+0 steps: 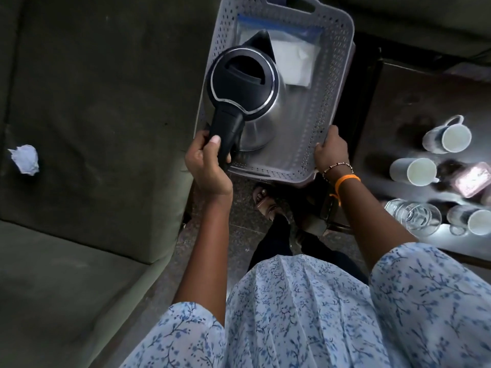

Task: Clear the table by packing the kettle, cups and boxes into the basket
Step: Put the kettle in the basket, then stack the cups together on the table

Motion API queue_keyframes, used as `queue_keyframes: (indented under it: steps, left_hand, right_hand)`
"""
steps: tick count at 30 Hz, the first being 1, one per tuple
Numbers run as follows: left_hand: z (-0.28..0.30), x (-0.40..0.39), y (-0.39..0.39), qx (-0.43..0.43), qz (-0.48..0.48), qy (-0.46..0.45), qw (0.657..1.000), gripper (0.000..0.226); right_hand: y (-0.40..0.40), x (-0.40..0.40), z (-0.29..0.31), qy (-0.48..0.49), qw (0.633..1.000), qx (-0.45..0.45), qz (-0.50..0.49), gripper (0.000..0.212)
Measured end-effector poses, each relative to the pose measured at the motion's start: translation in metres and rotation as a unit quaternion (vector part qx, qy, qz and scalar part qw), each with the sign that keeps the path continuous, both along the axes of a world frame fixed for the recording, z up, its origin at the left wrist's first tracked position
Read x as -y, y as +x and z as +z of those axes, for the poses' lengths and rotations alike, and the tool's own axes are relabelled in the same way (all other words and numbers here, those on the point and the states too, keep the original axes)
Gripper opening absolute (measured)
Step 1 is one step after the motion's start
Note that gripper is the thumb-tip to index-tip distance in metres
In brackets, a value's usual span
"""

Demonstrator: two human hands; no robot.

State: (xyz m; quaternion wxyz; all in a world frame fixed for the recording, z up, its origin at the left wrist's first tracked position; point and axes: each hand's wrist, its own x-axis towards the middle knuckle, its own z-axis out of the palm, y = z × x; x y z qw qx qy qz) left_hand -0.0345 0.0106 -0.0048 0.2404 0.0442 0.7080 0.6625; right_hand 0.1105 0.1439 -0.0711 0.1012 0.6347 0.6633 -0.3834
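I see the basket [335,83] first: pale grey plastic, rectangular with rounded corners, walls pierced by rows of small slots, a cut-out handle at the far end. On its floor lies a clear zip bag [292,38] with a blue seal strip and something white and flat inside.

The kettle [255,96] is at the basket's near left end, its base low inside; I cannot tell if it touches the floor. Body is brushed steel, flaring wider toward the base. Lid, spout and handle are matte black plastic, the lid ringed by a thin bright band. Spout points away from me.

My left hand [208,166] grasps the black kettle handle, fingers wrapped, thumb on top. My right hand [330,150] grips the basket's near right rim, fingers curled over the edge; beaded and orange bands on the wrist.

On the dark glossy table [398,102] to the right: three mugs lying on their sides, white inside [447,135] [414,171] [473,220], a clear glass [414,215], a pinkish box [471,180].

Left: olive plush sofa [79,102], a crumpled white paper [25,159] on it.
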Motion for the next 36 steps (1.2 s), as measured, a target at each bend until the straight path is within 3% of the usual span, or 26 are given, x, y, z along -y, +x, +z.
queue_keyframes:
  steps: [10,16,19,22,25,30,32,36]
  left_hand:
    - [0.001,0.002,0.016,-0.037,-0.006,-0.033,0.999,0.02]
    - [0.006,0.005,0.054,-0.067,0.127,-0.152,0.978,0.029]
    - [0.003,0.008,0.088,-0.009,0.182,-0.181,0.966,0.035]
    - [-0.003,0.006,0.14,0.099,0.088,-0.206,0.97,0.023]
    - [-0.01,-0.009,0.196,0.131,-0.045,-0.211,0.968,0.017]
    - [-0.023,-0.045,0.274,0.162,-0.256,-0.255,0.918,0.013]
    - [-0.029,-0.054,0.293,0.165,-0.307,-0.262,0.9,0.012]
    - [-0.042,-0.07,0.332,0.16,-0.359,-0.28,0.876,0.015]
  right_hand:
    - [0.003,-0.005,-0.003,-0.002,1.0,0.013,0.003,0.033]
    - [0.018,-0.005,-0.003,-0.029,0.997,-0.072,-0.014,0.029]
    - [0.042,-0.001,0.003,-0.049,0.99,-0.131,-0.02,0.022]
    - [0.09,0.003,0.01,-0.037,0.988,-0.146,0.028,0.017]
    - [0.15,0.006,0.017,0.009,0.989,-0.124,0.078,0.019]
    - [0.25,0.007,0.012,0.074,0.99,-0.03,0.12,0.024]
    - [0.275,0.007,0.005,0.087,0.983,0.024,0.158,0.044]
    - [0.314,0.002,-0.016,-0.01,0.972,0.102,0.212,0.1]
